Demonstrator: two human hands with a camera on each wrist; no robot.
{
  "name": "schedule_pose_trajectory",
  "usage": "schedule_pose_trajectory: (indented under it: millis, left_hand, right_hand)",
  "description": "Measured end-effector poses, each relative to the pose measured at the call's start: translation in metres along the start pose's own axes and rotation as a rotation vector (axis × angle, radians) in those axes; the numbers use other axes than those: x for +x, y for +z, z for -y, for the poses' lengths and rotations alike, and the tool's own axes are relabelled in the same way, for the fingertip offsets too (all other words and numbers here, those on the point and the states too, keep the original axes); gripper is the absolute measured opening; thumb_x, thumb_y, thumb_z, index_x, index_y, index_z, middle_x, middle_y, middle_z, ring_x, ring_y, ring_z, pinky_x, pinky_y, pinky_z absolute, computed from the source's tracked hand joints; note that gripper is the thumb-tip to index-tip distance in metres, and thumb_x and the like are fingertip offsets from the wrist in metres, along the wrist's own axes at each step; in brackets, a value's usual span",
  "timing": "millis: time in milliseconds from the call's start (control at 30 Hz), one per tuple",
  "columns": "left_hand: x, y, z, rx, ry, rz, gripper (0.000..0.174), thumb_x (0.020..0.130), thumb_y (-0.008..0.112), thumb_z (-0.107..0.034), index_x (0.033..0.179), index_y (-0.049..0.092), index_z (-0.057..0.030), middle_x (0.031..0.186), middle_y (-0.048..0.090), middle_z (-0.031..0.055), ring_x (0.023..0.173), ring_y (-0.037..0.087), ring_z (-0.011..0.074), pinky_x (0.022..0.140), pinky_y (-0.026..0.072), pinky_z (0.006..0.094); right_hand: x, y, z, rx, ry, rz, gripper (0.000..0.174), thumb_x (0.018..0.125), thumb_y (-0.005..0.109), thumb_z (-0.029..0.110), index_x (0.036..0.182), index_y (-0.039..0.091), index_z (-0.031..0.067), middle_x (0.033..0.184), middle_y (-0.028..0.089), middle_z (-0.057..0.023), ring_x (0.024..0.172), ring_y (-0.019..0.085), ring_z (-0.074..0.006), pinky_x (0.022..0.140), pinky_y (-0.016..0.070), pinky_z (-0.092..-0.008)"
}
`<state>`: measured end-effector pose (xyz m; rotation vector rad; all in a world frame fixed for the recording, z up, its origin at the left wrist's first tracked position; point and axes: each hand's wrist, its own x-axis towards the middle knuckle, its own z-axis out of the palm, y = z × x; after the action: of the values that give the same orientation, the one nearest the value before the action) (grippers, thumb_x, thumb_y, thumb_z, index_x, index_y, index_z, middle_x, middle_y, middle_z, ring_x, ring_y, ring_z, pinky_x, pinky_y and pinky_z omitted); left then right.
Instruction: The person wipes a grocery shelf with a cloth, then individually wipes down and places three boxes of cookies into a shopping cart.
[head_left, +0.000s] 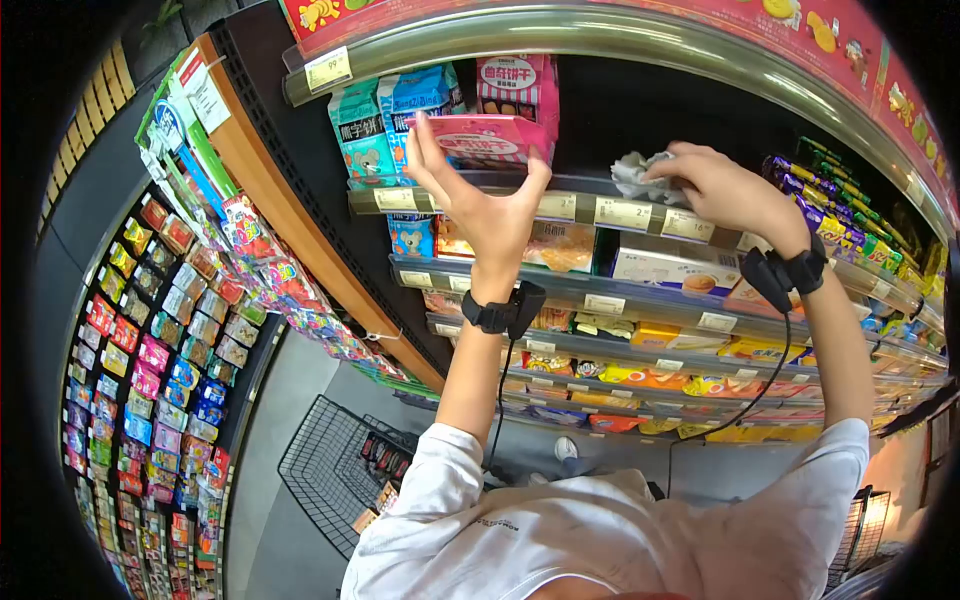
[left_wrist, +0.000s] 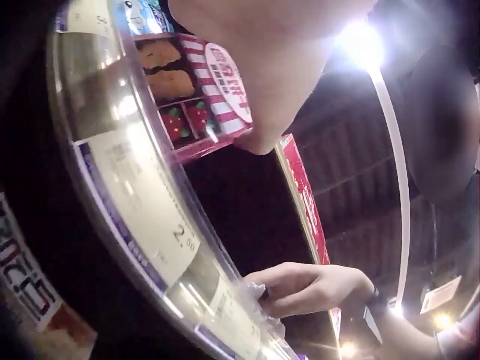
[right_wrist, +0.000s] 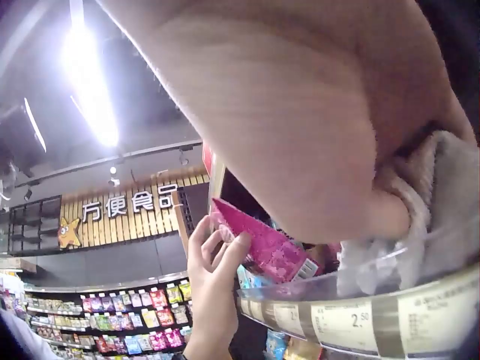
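In the head view my left hand spans a pink cookie box, thumb at its right end and fingers at its left. The box stands at the front of the upper shelf, its strawberry-and-biscuit print visible in the left wrist view. My right hand pinches a crumpled grey cloth at the same shelf's front lip, farther right. From the right wrist, the cloth bunches under the fingers and hangs over the clear edge strip. Behind the box stands another pink cookie pack.
Blue and teal koala biscuit bags stand left of the pink box. Purple and green snack packs lie on the shelf at the right. Price tags line the shelf edge. A black wire basket is below, left of the person.
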<state>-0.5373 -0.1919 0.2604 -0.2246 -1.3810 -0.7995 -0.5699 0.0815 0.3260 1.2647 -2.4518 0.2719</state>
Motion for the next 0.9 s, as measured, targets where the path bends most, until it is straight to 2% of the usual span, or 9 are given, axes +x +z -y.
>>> schedule_pose_trajectory:
  millis: [100,200,333,433,467,533,633,800,900]
  left_hand:
    - [-0.006,-0.005,-0.015,-0.043,-0.050,-0.079,0.107,0.069,0.083,-0.013,0.157,0.024,-0.0054,0.156,0.026,0.0237,0.142,0.034,0.0393,0.115,0.0327,0.0506]
    - [0.002,-0.024,-0.045,-0.265,-0.112,-0.192,0.093,0.077,0.064,-0.004,0.159,0.019,-0.0064,0.162,0.021,0.0162,0.142,0.034,0.0348,0.118,0.0296,0.0485]
    - [0.003,-0.043,-0.086,-0.827,-0.509,-0.243,0.068,0.098,0.039,-0.037,0.156,0.028,-0.0034,0.147,0.045,0.0112,0.132,0.049,0.0241,0.113,0.0379,0.0406]
    - [-0.018,-0.060,-0.099,-1.026,-0.803,-0.291,0.052,0.104,0.039,-0.041,0.144,0.042,-0.0083,0.140,0.051,0.0109,0.128,0.051,0.0215,0.109,0.0426,0.0392]
    - [-0.032,-0.052,-0.107,-0.722,-0.768,-0.372,0.047,0.105,0.038,-0.043,0.140,0.041,-0.0109,0.141,0.050,0.0089,0.128,0.051,0.0226,0.109,0.0429,0.0407]
    - [-0.058,-0.060,-0.113,-0.857,-0.743,-0.309,0.049,0.104,0.047,-0.041,0.143,0.033,-0.0129,0.144,0.045,0.0073,0.130,0.049,0.0249,0.109,0.0431,0.0454]
    - [-0.092,-0.044,-0.138,-0.590,-0.726,-0.332,0.052,0.104,0.042,-0.050,0.141,0.037,-0.0140,0.141,0.047,0.0063,0.126,0.051,0.0239,0.106,0.0443,0.0446]
    - [-0.117,-0.016,-0.199,-0.648,-0.906,-0.531,0.052,0.100,0.041,-0.054,0.125,0.053,-0.0099,0.121,0.063,0.0091,0.111,0.061,0.0263,0.100,0.0478,0.0422]
    - [-0.145,-0.034,-0.206,-0.634,-0.917,-0.459,0.055,0.100,0.041,-0.056,0.125,0.053,-0.0083,0.115,0.066,0.0102,0.106,0.063,0.0254,0.097,0.0489,0.0407]
  right_hand:
    - [-0.002,-0.008,0.026,0.031,0.086,-0.086,0.037,0.083,0.054,-0.008,0.114,0.069,0.0050,0.107,0.062,-0.0184,0.103,0.062,-0.0387,0.089,0.0511,-0.0443]
    - [-0.014,0.005,0.048,0.164,-0.050,-0.459,0.044,0.083,0.054,-0.011,0.121,0.067,0.0066,0.113,0.061,-0.0172,0.096,0.064,-0.0379,0.084,0.0517,-0.0422]
    - [-0.045,0.004,0.099,0.567,0.102,-0.545,0.036,0.089,0.061,-0.003,0.124,0.065,0.0051,0.115,0.061,-0.0143,0.101,0.064,-0.0265,0.086,0.0499,-0.0313]
    - [-0.065,0.031,0.102,0.732,0.040,-0.594,0.034,0.089,0.066,0.000,0.123,0.064,0.0009,0.113,0.063,-0.0120,0.104,0.064,-0.0215,0.088,0.0492,-0.0281]
    - [-0.071,0.040,0.104,0.914,0.056,-0.651,0.033,0.090,0.068,0.001,0.122,0.062,0.0001,0.113,0.063,-0.0114,0.105,0.063,-0.0203,0.090,0.0490,-0.0291]
    - [-0.091,0.047,0.110,1.191,0.155,-0.668,0.033,0.089,0.074,0.003,0.118,0.059,-0.0016,0.118,0.061,-0.0105,0.108,0.060,-0.0179,0.092,0.0486,-0.0302]
    - [-0.115,0.071,0.108,1.091,0.093,-0.783,0.032,0.087,0.077,0.003,0.113,0.059,-0.0010,0.119,0.060,-0.0108,0.107,0.060,-0.0173,0.091,0.0490,-0.0294]
    - [-0.166,0.092,0.109,0.956,0.068,-0.760,0.037,0.075,0.083,0.004,0.108,0.066,0.0027,0.125,0.064,-0.0233,0.117,0.063,-0.0381,0.096,0.0509,-0.0416]
    - [-0.190,0.089,0.109,1.022,-0.062,-0.693,0.036,0.077,0.082,0.003,0.109,0.067,0.0033,0.128,0.063,-0.0239,0.115,0.065,-0.0383,0.096,0.0508,-0.0416]
